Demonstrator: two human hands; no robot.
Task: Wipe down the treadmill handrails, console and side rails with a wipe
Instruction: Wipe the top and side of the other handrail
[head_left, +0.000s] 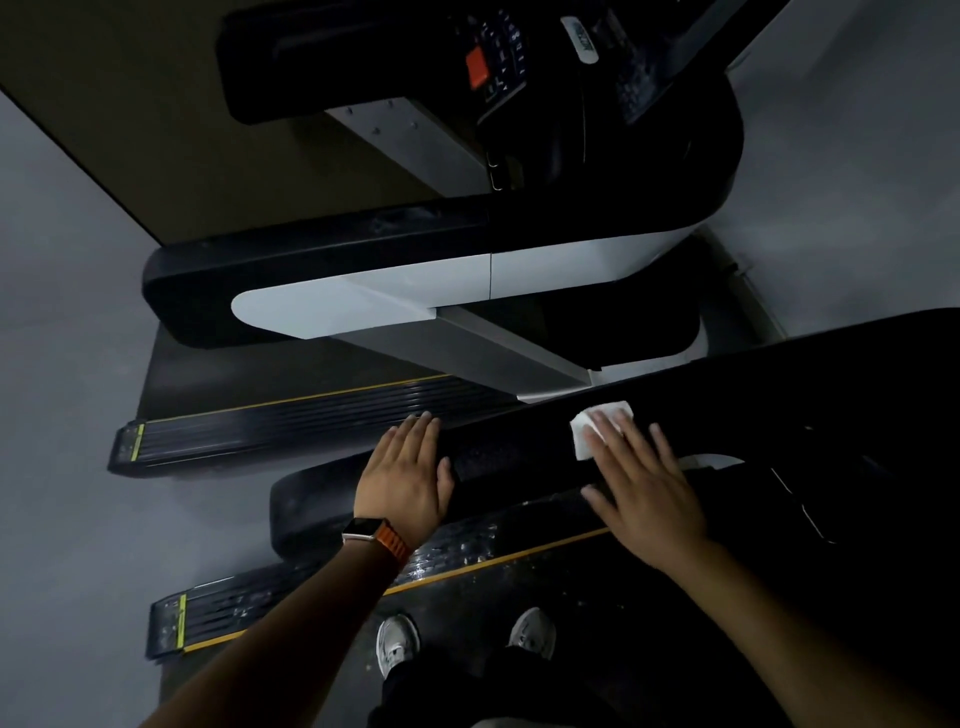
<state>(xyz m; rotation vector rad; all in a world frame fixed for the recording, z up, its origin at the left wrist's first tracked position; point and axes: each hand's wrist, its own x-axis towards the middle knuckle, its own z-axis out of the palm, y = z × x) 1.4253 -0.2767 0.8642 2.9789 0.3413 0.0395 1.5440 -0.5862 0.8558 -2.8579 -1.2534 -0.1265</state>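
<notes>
A black padded handrail (514, 447) of the near treadmill runs across the middle of the head view. My left hand (408, 478), with an orange-strapped watch on its wrist, lies flat on the rail with fingers over its far edge. My right hand (641, 483) presses a folded white wipe (589, 428) flat against the same rail, further right; the wipe shows under and beyond my fingertips. The near side rail (322, 592) with its yellow stripe lies below the handrail. The console (498, 57) with an orange-red button sits at the top, beyond a second black-and-white handrail (363, 291).
My two grey shoes (397, 644) stand on the belt deck at the bottom. A far side rail (291, 421) with yellow trim lies left of centre. Grey floor surrounds the machine on the left, and a pale wall rises at the right. The scene is dim.
</notes>
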